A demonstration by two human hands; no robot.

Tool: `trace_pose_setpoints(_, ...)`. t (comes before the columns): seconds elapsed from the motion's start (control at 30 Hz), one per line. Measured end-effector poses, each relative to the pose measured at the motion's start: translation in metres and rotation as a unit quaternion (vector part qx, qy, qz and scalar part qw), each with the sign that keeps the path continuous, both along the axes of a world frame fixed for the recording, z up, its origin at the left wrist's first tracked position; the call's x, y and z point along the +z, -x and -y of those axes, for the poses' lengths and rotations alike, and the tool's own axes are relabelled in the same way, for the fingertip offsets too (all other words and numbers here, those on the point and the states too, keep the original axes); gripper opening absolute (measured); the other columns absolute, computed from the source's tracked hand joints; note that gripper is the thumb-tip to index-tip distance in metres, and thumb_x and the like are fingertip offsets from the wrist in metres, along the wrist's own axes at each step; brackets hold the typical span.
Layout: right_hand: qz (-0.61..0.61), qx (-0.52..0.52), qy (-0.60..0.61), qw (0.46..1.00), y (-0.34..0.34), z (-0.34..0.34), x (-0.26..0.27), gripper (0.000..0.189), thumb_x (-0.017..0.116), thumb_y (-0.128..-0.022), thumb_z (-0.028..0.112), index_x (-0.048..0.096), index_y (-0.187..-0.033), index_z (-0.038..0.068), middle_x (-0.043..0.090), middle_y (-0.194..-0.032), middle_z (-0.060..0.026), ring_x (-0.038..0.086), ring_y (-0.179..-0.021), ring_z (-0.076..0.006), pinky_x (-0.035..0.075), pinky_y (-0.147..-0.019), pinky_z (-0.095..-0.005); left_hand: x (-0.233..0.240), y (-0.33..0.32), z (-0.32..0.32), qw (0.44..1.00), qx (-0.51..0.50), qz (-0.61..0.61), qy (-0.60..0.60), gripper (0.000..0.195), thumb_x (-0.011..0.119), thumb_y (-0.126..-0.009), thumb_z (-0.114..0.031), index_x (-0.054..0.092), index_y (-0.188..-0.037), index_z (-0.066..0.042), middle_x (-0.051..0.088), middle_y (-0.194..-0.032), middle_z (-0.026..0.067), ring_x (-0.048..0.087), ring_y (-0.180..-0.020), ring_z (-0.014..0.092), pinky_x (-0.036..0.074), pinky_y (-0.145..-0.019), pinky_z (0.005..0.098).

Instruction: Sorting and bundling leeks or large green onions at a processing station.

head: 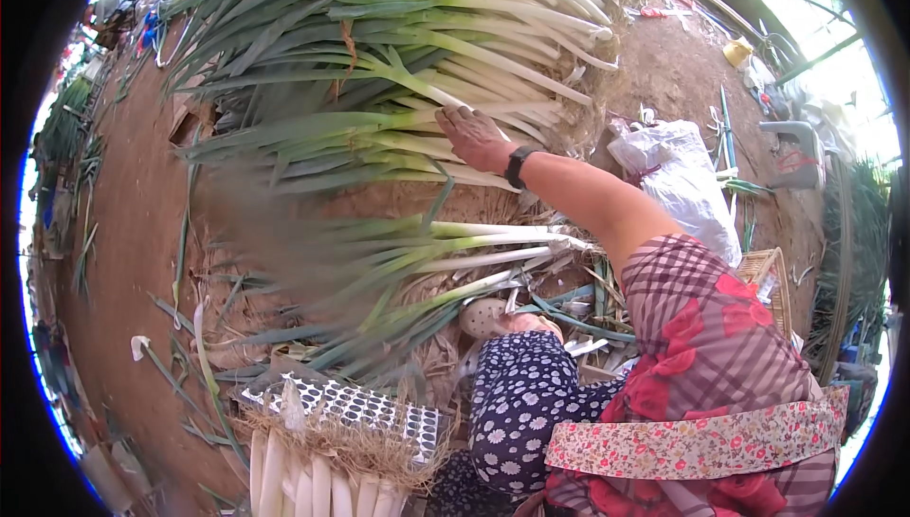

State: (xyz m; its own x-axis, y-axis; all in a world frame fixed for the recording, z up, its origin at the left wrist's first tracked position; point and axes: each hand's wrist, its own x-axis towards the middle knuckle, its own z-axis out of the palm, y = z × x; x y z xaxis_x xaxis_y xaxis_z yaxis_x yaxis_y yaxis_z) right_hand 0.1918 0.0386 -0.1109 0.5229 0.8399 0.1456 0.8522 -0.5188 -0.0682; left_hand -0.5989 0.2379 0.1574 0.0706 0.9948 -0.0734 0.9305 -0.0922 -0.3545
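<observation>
My right hand (475, 139), with a black band on its wrist, lies back up over the white shafts of a large heap of leeks (426, 2). One leek stalk (419, 87) runs under its fingers. Whether they grip it is hidden. My left hand is out of view. Nearer to me, a smaller group of leeks (490, 240) is spread on the ground, roots to the right. At the bottom, a bundle of leeks (323, 485) with trimmed-looking white shafts shows its brown roots beside a black-and-white patterned sheet (348, 407).
My bent leg (508, 396) in flowered cloth is close below. To the right are a white plastic sack (682, 183), a wicker basket (771, 289) and a grey plastic stool (796, 151). Loose leaves (188, 233) litter the dirt floor (128, 247). A blur covers part of the left.
</observation>
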Motion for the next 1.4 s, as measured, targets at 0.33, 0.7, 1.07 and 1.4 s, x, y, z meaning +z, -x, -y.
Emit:
trace_pose_setpoints(0.33,0.048,-0.110,0.111,0.986,-0.008,-0.068,-0.010,0.028,0.054,-0.076,0.015,0.061,-0.101,0.005,0.059,-0.094,-0.0118,0.059,-0.084,-0.0271,0.045,-0.053,-0.0423,0.011,-0.041,0.009,1.000,0.017,-0.020,0.013,0.049,0.041,-0.088,-0.042,0.056,-0.113,-0.003,0.059,-0.103,0.0226,0.056,-0.093,0.038,0.044,-0.080,0.0427)
trace_pose_setpoints(0.7,-0.165,0.085,-0.031,0.982,0.123,-0.043,-0.072,0.035,0.056,-0.075,0.027,0.054,-0.101,0.004,0.052,-0.100,-0.0188,0.057,-0.084,-0.0375,0.046,-0.065,-0.0464,0.009,-0.035,0.005,0.999,-0.009,-0.034,0.019,0.044,0.041,-0.091,-0.038,0.054,-0.117,-0.004,0.059,-0.104,0.0233,0.057,-0.094,0.037,0.045,-0.077,0.0404)
trace_pose_setpoints(1.07,-0.237,-0.108,-0.044,0.964,0.036,0.008,-0.032,0.023,0.047,-0.083,0.023,0.055,-0.090,0.003,0.060,-0.083,-0.0196,0.056,-0.077,-0.0381,0.044,-0.067,-0.0452,0.005,-0.017,0.005,0.999,-0.008,-0.037,0.011,0.041,0.042,-0.091,-0.032,0.054,-0.117,-0.002,0.059,-0.106,0.0215,0.057,-0.096,0.035,0.045,-0.082,0.0382)
trace_pose_setpoints(1.4,-0.331,0.064,0.092,0.937,0.123,0.022,-0.058,0.033,0.054,-0.078,0.024,0.048,-0.103,0.004,0.056,-0.084,-0.0164,0.054,-0.082,-0.0363,0.043,-0.070,-0.0434,0.010,-0.033,0.008,0.997,-0.065,0.037,0.017,0.041,0.046,-0.090,-0.031,0.055,-0.113,0.002,0.058,-0.105,0.0238,0.056,-0.095,0.036,0.044,-0.083,0.0395)
